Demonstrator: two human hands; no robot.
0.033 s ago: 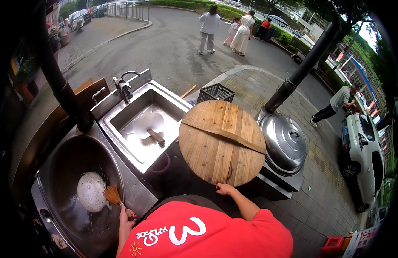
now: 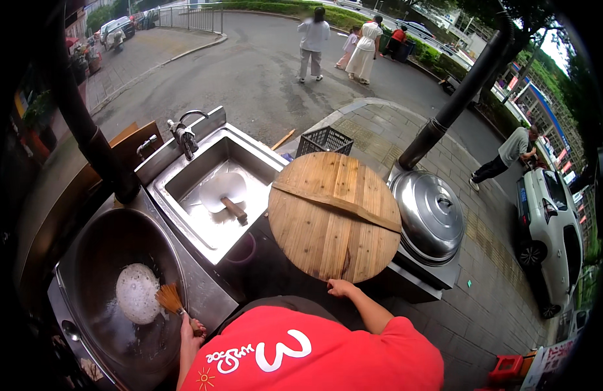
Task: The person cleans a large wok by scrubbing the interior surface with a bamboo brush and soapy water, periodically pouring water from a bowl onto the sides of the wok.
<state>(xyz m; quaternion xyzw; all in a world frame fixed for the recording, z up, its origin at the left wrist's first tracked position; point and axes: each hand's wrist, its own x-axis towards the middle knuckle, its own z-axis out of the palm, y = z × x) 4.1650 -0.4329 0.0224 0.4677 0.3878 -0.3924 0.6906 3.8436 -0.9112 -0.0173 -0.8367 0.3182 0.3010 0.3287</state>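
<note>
Bamboo wok brush: in the head view it sits over the right side of the big wok, clasped by its handle end in the left hand, whose fingers are wrapped around it. Its long axis runs from those fingers toward ten to eleven o'clock, bristles foremost. The pale, frothy round patch in the wok lies at ten o'clock from the left hand — just off the bristle tips, though whether they touch it I cannot tell. The left hand is by far the nearer; the right hand is well apart at three to two o'clock, its fingers curled at the near rim of the round wooden lid — whether they grip it or merely rest there I cannot tell. That lid spreads at twelve o'clock from the right hand, between the steel sink and the domed metal pot lid.
</note>
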